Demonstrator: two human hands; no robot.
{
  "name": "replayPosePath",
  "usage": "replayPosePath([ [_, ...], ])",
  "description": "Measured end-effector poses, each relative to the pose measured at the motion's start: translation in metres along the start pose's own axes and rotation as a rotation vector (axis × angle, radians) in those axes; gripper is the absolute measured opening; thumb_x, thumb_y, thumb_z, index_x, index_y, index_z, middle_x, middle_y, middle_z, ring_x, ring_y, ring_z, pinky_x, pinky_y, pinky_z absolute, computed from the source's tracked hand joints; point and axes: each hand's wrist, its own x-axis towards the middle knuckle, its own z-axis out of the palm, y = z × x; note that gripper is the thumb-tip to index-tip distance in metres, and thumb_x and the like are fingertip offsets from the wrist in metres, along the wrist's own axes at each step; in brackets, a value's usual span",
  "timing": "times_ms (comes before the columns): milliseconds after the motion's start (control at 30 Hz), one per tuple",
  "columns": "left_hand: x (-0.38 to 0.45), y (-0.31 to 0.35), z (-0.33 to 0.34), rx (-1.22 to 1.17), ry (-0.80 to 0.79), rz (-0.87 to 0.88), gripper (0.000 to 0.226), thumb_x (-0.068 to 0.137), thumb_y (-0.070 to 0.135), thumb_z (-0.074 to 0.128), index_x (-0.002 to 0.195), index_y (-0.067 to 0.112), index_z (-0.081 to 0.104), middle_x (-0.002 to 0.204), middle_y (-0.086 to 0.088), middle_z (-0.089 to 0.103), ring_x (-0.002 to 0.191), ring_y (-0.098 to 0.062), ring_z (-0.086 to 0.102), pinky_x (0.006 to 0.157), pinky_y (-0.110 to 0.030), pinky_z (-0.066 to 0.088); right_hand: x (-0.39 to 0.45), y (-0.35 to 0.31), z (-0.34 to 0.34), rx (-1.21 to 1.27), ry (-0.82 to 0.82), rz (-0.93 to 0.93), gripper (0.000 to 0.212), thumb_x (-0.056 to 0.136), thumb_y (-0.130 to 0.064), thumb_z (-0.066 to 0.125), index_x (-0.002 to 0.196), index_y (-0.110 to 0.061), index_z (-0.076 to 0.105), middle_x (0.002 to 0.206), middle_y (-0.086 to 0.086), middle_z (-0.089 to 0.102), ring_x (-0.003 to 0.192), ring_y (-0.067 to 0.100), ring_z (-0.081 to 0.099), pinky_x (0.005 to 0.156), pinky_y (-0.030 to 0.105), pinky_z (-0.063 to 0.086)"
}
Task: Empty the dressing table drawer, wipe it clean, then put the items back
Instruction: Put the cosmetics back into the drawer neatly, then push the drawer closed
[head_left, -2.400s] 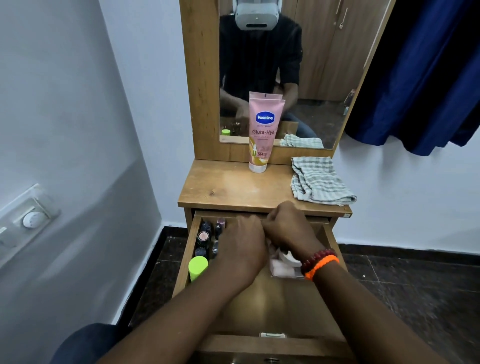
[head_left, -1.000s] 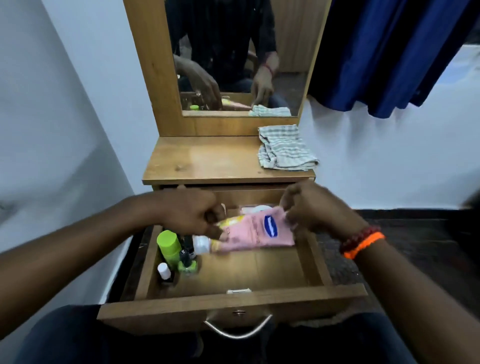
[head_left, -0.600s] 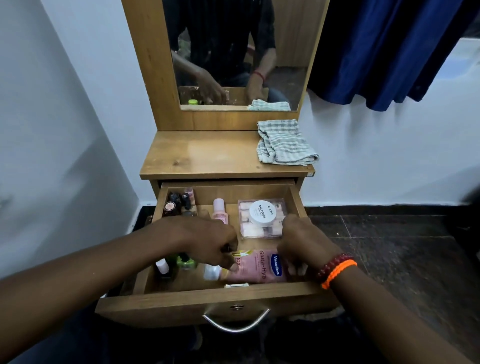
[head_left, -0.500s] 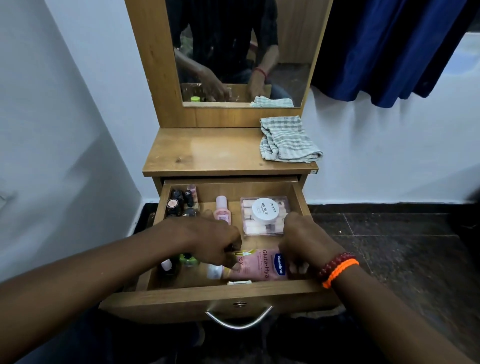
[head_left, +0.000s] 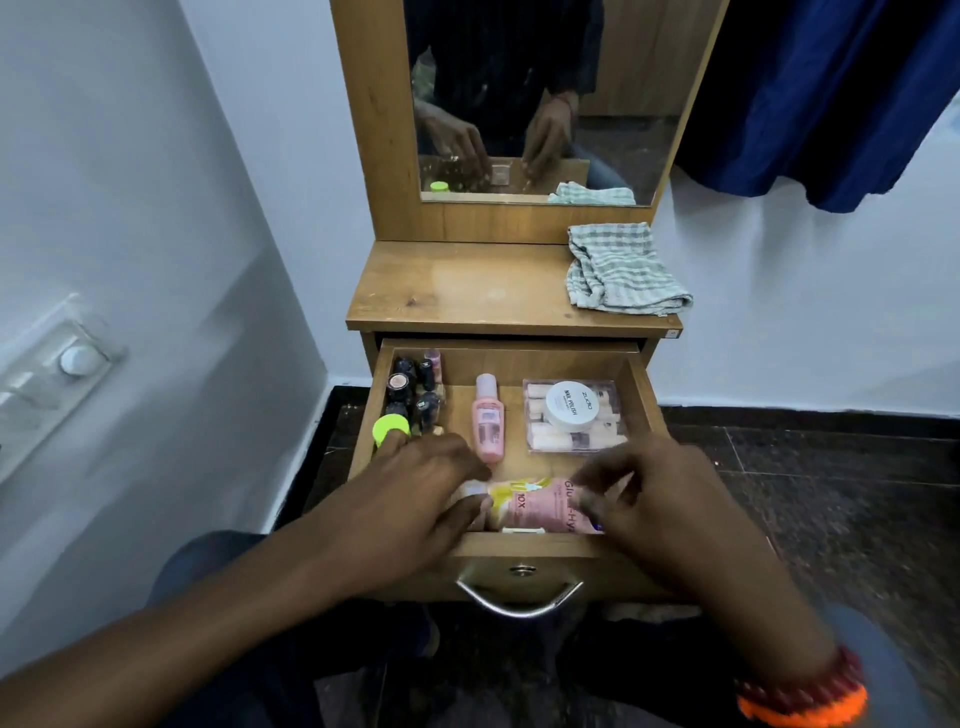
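I judge this to be the last step, putting things back: the pulled-out wooden drawer (head_left: 642, 395) already holds its things, and the pink squeeze tube with a white cap (head_left: 540, 505) lies on its side along the drawer's front wall. My left hand (head_left: 415, 493) rests over the cap end with fingers bent round it, while my right hand (head_left: 660, 499) hovers over the tube's other end, fingers loosely spread; whether they touch it I cannot tell. Next I would let go, draw both hands clear and push the drawer shut by its curved metal handle (head_left: 519, 592). On the tube I read "10X" and part of "Gluta-Hya". Toward the drawer's back right, the round white jar (head_left: 570, 405) on the clear plastic box (head_left: 571, 436) reads "NAIL POLISH". The checked grey-green cloth (head_left: 618, 273) lies on the tabletop above the drawer's right side
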Motion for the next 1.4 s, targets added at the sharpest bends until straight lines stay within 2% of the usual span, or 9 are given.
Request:
replayPosePath([
  [100,-0.036,0.002,0.000,-0.104,0.101,0.007,0.028,0.103,0.048,0.049,0.115,0.034,0.069,0.112,0.023,0.058,0.108,0.006,0.052,0.091,-0.034,0.045,-0.027,-0.003,0.013,0.032,-0.012,-0.134,0.008,0.082,-0.030,0.083,0.090,-0.031,0.080,0.082,-0.020,0.061,0.075,-0.006,0.058,0.065,0.002,0.040],
  [300,-0.070,-0.001,0.008,-0.064,0.286,0.121,0.021,0.100,0.035,0.061,0.111,0.028,0.077,0.111,0.014,0.064,0.106,-0.006,0.060,0.081,-0.036,0.048,-0.040,0.018,0.028,-0.066,0.102,-0.329,0.026,0.066,-0.002,0.092,0.080,-0.022,0.084,0.083,-0.006,0.067,0.073,-0.004,0.058,0.072,-0.005,0.039],
  [367,-0.071,-0.001,0.009,-0.011,0.306,0.154,0.023,0.099,0.035,0.058,0.106,0.028,0.079,0.109,0.012,0.066,0.103,-0.008,0.062,0.080,-0.032,0.045,-0.041,0.020,0.032,-0.098,0.131,-0.349,0.028,0.064,-0.001,0.092,0.080,-0.022,0.085,0.083,-0.006,0.068,0.072,0.005,0.062,0.063,-0.003,0.038],
  [633,-0.048,-0.015,0.007,0.128,0.285,0.168,0.033,0.099,0.039,0.048,0.104,0.031,0.079,0.104,0.012,0.067,0.097,-0.010,0.062,0.080,-0.022,0.024,-0.015,0.020,0.037,-0.094,0.215,-0.379,0.022,0.064,0.003,0.089,0.077,-0.015,0.085,0.079,0.000,0.070,0.071,0.012,0.064,0.066,0.011,0.041],
  [867,-0.006,-0.041,0.003,0.175,0.353,0.172,0.021,0.095,0.034,0.059,0.098,0.031,0.080,0.101,0.013,0.066,0.094,-0.011,0.058,0.077,-0.025,0.026,0.028,0.014,0.031,-0.191,0.200,-0.371,0.013,0.087,-0.007,0.073,0.092,-0.012,0.083,0.097,0.002,0.067,0.092,0.017,0.062,0.073,0.011,0.039],
  [1000,0.018,-0.053,0.002,0.230,0.341,0.145,0.013,0.087,0.024,0.076,0.098,0.029,0.080,0.106,0.008,0.066,0.099,-0.016,0.057,0.080,-0.030,0.035,0.050,0.012,0.033,-0.309,0.328,-0.415,0.009,0.085,-0.013,0.077,0.087,-0.021,0.082,0.099,-0.001,0.064,0.098,0.022,0.058,0.080,0.034,0.048],
  [1167,0.051,-0.066,-0.012,0.253,0.306,0.072,0.012,0.087,0.028,0.075,0.097,0.031,0.082,0.125,0.002,0.061,0.118,-0.025,0.054,0.086,-0.041,0.047,0.080,0.011,0.031,-0.380,0.403,-0.413,0.008,0.080,-0.018,0.083,0.082,-0.026,0.082,0.134,0.009,0.062,0.134,0.036,0.049,0.104,0.053,0.045],
  [1300,0.071,-0.074,-0.022,0.192,0.245,0.019,0.016,0.094,0.031,0.068,0.103,0.032,0.081,0.153,0.000,0.044,0.140,-0.028,0.037,0.108,-0.046,0.040,0.103,0.009,0.035,-0.438,0.411,-0.443,0.004,0.082,-0.017,0.083,0.080,-0.020,0.080,0.146,0.016,0.057,0.144,0.039,0.043,0.114,0.047,0.033],
  [1400,0.083,-0.083,-0.026,0.160,0.234,0.019,0.018,0.096,0.026,0.066,0.107,0.029,0.080,0.159,-0.002,0.037,0.143,-0.028,0.039,0.110,-0.045,0.044,0.121,0.008,0.035,-0.453,0.390,-0.460,0.009,0.084,-0.012,0.082,0.079,-0.012,0.074,0.145,0.022,0.057,0.143,0.040,0.045,0.115,0.045,0.034],
])
